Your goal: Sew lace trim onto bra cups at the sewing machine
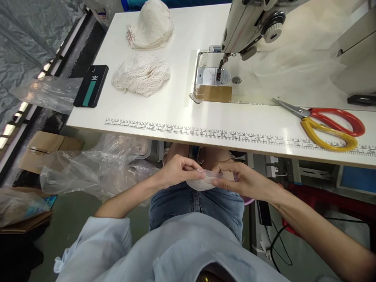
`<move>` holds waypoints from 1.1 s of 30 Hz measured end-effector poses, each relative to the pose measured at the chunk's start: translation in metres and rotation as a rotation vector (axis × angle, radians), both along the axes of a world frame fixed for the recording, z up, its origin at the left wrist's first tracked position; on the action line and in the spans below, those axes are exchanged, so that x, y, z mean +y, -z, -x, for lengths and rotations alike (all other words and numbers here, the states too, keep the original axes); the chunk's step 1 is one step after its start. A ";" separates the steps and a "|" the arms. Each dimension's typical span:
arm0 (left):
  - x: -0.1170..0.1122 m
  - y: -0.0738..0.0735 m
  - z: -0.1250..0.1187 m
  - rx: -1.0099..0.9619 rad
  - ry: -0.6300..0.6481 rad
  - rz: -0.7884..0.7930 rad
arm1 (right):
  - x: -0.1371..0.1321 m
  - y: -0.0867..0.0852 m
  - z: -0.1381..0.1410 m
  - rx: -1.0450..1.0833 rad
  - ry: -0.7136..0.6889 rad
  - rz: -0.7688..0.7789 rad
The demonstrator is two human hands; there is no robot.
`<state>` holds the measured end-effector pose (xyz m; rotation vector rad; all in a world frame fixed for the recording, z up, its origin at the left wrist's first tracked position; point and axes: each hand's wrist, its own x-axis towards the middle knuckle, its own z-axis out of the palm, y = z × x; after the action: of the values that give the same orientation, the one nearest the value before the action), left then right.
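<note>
Above my lap, just below the table's front edge, a small piece of thin white fabric [202, 184] is stretched between my two hands. My left hand [180, 171] pinches its left side between thumb and fingers. On the other side, my right hand [233, 177] grips the edge with thumb and forefinger. The fabric looks sheer and curved, with a gathered edge along the top. Up on the table lie a stack of white eyelet lace pieces [142, 76] and a white cup-shaped fabric stack [152, 25].
A sewing machine [249, 27] stands on the white table [176, 111]. Scissors with red and yellow handles [326, 125] lie near the front edge, by a printed ruler strip [205, 132]. A black phone [91, 86] rests at left. Plastic bags [96, 172] and a cardboard box [49, 149] are below.
</note>
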<state>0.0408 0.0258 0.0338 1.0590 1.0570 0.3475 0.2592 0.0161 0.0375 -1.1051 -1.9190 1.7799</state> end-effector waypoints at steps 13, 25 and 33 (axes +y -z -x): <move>0.000 0.000 0.004 -0.017 -0.006 -0.027 | 0.001 0.009 -0.001 -0.030 0.038 0.007; -0.002 -0.002 0.013 -0.049 -0.133 0.034 | 0.004 0.005 0.003 -0.002 -0.018 -0.005; -0.004 -0.005 0.035 -0.010 -0.168 0.018 | 0.006 0.009 0.008 0.066 -0.077 0.046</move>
<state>0.0060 0.0216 0.0389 0.9534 1.1411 0.4777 0.2511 0.0225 0.0286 -0.9863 -1.9154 1.8860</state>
